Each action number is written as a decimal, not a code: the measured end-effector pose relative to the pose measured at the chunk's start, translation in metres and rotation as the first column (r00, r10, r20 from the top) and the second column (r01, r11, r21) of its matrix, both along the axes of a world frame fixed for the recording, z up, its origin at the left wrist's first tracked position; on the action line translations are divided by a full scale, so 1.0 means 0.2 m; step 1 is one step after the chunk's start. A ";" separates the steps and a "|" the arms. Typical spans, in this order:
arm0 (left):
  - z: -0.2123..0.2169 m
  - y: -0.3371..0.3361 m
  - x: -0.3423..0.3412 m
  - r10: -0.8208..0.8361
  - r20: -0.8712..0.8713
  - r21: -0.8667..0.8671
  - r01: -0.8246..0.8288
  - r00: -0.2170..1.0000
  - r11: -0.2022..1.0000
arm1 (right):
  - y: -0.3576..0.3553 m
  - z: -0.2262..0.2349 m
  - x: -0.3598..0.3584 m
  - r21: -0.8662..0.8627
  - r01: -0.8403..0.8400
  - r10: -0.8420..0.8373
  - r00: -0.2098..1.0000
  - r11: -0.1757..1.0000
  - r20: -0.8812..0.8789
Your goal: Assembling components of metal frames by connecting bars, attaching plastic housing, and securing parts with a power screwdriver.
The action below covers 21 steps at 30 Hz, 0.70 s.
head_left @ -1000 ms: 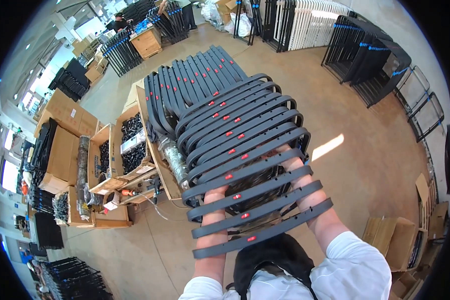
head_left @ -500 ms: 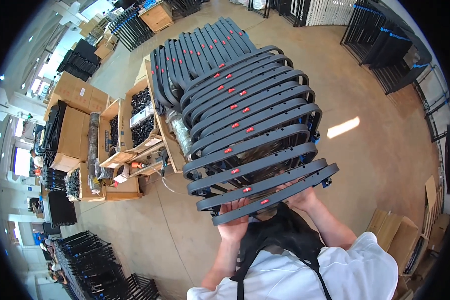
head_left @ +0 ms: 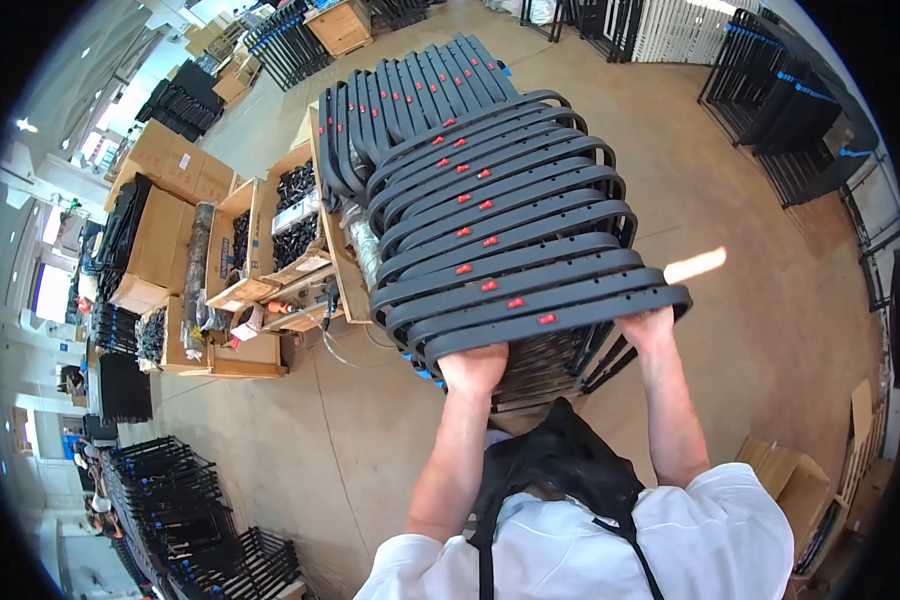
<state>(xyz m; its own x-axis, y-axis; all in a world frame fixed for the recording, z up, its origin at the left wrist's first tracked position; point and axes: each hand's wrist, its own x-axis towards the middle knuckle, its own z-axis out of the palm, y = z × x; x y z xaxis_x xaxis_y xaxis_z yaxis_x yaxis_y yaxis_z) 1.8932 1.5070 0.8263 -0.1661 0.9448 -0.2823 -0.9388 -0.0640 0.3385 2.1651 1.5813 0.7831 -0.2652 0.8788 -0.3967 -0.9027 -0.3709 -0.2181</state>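
Note:
A row of dark grey tubular metal frames with rounded ends stands before me, each bearing a small red label. My left hand grips the nearest frame from below near its left end, with most fingers hidden behind the tube. Under the right end of that same frame, my right hand is closed, its fingertips also out of sight. The nearest few frames sit close together, and their black legs show beneath them.
More grey frames stand behind this row. To the left, wooden boxes of small black parts stand beside cardboard cartons. Black frames fill the lower left. An open carton is at the right.
Both hands have moved forward with the nearest frame, away from my body. The gaps between the nearest frames have narrowed, and my forearms are more extended.

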 end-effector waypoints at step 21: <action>-0.34 -0.33 -0.13 -0.041 -0.376 -0.193 -0.035 0.926 0.981 | -0.11 0.04 0.06 0.207 -0.508 0.411 0.830 0.836 0.377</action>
<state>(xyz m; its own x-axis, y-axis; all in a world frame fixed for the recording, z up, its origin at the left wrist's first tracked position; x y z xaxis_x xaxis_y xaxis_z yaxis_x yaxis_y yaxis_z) 1.8681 1.4415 0.7591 -0.2930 0.8794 -0.3753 -0.7392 0.0406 0.6722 2.1780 1.5591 0.7919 -0.5750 0.7702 -0.2761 -0.5108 -0.6015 -0.6143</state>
